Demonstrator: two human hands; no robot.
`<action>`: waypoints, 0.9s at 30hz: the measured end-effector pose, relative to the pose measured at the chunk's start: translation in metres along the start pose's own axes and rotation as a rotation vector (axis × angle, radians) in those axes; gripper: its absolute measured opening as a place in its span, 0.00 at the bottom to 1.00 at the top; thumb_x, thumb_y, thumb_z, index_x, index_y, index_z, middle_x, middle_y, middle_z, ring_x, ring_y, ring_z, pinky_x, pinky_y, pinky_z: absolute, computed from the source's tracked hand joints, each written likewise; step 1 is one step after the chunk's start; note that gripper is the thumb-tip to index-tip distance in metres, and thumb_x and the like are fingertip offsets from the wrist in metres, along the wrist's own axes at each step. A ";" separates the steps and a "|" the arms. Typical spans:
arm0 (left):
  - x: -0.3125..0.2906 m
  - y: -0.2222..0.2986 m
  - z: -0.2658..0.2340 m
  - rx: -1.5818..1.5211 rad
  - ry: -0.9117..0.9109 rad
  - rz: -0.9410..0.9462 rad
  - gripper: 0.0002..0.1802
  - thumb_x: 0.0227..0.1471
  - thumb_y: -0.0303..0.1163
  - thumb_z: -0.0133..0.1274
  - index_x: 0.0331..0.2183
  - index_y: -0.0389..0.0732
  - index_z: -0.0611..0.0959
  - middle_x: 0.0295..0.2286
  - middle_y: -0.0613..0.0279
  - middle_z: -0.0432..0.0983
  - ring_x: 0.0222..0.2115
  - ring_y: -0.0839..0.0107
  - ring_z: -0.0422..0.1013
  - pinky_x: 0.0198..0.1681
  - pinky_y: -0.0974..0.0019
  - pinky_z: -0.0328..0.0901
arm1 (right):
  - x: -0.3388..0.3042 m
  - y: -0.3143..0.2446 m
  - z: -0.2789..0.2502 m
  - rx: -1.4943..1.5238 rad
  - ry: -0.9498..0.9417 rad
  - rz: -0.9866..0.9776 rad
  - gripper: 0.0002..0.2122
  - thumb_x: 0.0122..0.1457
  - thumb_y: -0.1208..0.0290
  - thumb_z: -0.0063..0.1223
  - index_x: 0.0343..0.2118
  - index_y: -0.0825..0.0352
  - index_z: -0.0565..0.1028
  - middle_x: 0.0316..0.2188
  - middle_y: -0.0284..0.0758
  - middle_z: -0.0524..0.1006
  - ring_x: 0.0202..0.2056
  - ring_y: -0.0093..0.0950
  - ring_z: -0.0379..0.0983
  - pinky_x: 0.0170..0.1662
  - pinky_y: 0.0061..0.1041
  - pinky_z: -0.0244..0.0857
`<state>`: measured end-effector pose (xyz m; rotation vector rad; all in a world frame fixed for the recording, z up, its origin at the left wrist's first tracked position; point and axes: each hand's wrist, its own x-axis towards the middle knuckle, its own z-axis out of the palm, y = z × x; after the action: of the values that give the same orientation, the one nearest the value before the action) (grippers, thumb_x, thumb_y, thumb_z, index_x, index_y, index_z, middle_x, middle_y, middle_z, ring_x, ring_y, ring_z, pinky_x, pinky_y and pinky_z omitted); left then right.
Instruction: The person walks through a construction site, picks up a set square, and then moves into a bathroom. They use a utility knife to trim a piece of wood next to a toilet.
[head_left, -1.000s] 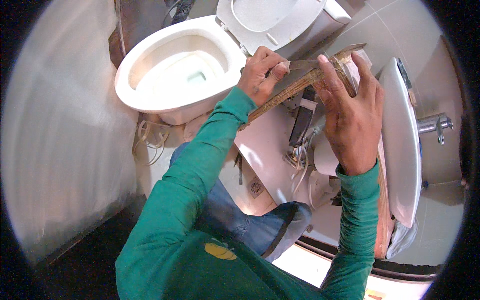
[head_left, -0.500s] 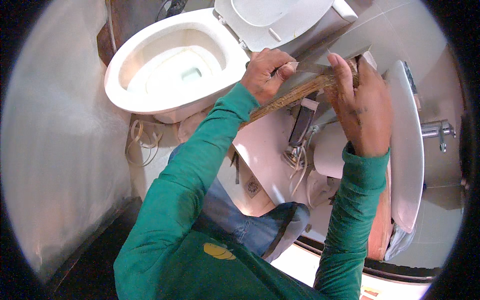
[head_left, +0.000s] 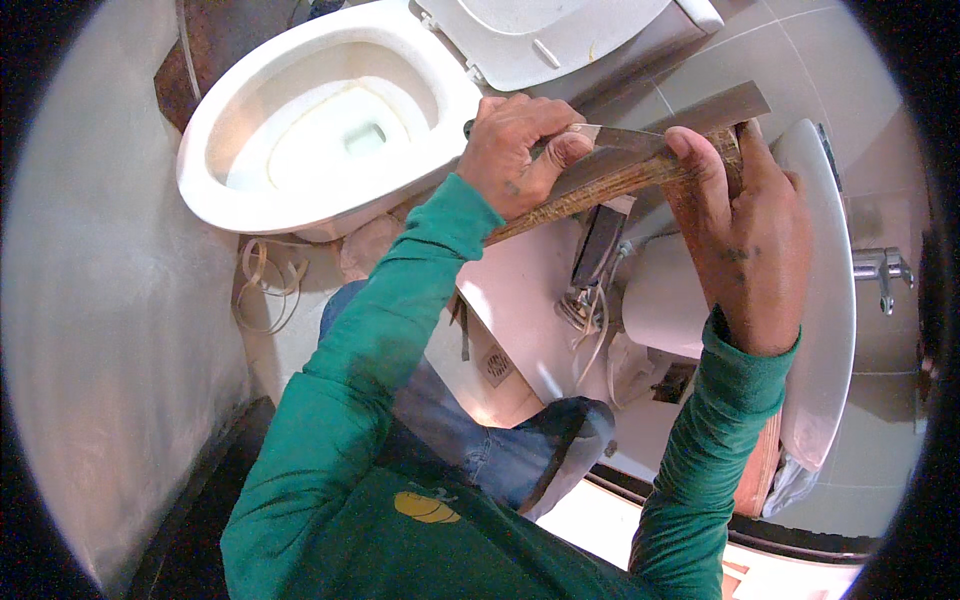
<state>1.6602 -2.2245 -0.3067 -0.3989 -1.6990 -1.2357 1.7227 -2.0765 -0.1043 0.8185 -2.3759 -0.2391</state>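
My left hand (head_left: 525, 152) is closed around the handle of a knife (head_left: 628, 138), whose thin metal blade points right along a board. The dark end of the handle shows past the left fingers. My right hand (head_left: 742, 230) grips the wooden board (head_left: 742, 104) near its far right end, with the thumb on top close to the blade's tip. The board slants from lower left to upper right, and its near edge is rough, splintered and yellowish-brown. Its lower left end is hidden behind my left hand and sleeve.
A white toilet (head_left: 250, 75) with its lid raised stands at the upper left. To the right is a white washbasin (head_left: 825, 330) with a chrome tap (head_left: 880, 268). A pale hose (head_left: 262, 290) lies coiled by the left wall, and a floor drain (head_left: 496, 368) sits below.
My right hand has shifted slightly right and down, uncovering more of the board's upper end. The blade shows more plainly. The view has shifted a little, moving the toilet left.
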 end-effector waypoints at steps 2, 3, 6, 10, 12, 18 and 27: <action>0.000 -0.002 -0.006 0.025 -0.012 0.000 0.23 0.59 0.52 0.50 0.33 0.39 0.82 0.26 0.53 0.78 0.28 0.51 0.73 0.35 0.55 0.66 | 0.000 0.003 0.002 -0.006 0.038 -0.056 0.18 0.58 0.53 0.58 0.30 0.68 0.75 0.25 0.45 0.78 0.26 0.51 0.71 0.32 0.44 0.63; -0.001 -0.002 -0.014 0.032 -0.061 -0.062 0.25 0.60 0.53 0.48 0.32 0.39 0.81 0.26 0.52 0.77 0.27 0.50 0.73 0.35 0.55 0.66 | 0.000 0.003 0.003 -0.007 0.058 -0.085 0.18 0.58 0.53 0.58 0.30 0.68 0.75 0.25 0.45 0.78 0.26 0.51 0.71 0.31 0.44 0.63; -0.005 -0.007 -0.032 0.038 -0.286 -0.241 0.34 0.60 0.61 0.40 0.30 0.38 0.79 0.23 0.48 0.74 0.27 0.47 0.72 0.31 0.51 0.64 | -0.002 0.004 -0.001 -0.069 0.018 -0.037 0.18 0.58 0.54 0.58 0.30 0.68 0.75 0.25 0.45 0.78 0.26 0.50 0.72 0.30 0.43 0.63; -0.011 -0.010 -0.023 0.026 -0.292 -0.217 0.36 0.59 0.64 0.40 0.28 0.38 0.79 0.21 0.48 0.72 0.25 0.48 0.70 0.33 0.51 0.62 | -0.002 0.002 0.000 0.001 0.037 -0.004 0.18 0.58 0.53 0.58 0.30 0.67 0.75 0.25 0.45 0.79 0.26 0.51 0.72 0.30 0.42 0.63; -0.011 -0.013 -0.019 0.063 -0.241 -0.188 0.35 0.58 0.64 0.42 0.28 0.38 0.80 0.21 0.49 0.72 0.25 0.50 0.69 0.34 0.52 0.61 | -0.003 0.003 0.000 -0.033 0.039 -0.037 0.18 0.58 0.54 0.59 0.33 0.68 0.75 0.26 0.45 0.79 0.27 0.50 0.72 0.30 0.41 0.64; 0.000 -0.022 -0.021 0.127 -0.124 -0.062 0.29 0.55 0.59 0.51 0.27 0.40 0.81 0.21 0.55 0.72 0.25 0.54 0.68 0.38 0.57 0.59 | -0.006 0.002 -0.001 -0.075 -0.062 0.084 0.24 0.53 0.60 0.66 0.47 0.72 0.75 0.31 0.46 0.80 0.33 0.46 0.72 0.35 0.39 0.66; 0.000 -0.033 -0.015 0.149 -0.069 -0.007 0.27 0.54 0.59 0.53 0.27 0.43 0.81 0.22 0.63 0.71 0.27 0.63 0.66 0.43 0.58 0.55 | -0.006 0.000 0.001 -0.050 -0.027 0.107 0.24 0.52 0.60 0.67 0.46 0.72 0.76 0.30 0.45 0.80 0.33 0.47 0.72 0.35 0.38 0.66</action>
<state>1.6446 -2.2519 -0.3243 -0.3500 -1.8395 -1.1026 1.7262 -2.0727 -0.1083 0.6664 -2.4206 -0.2655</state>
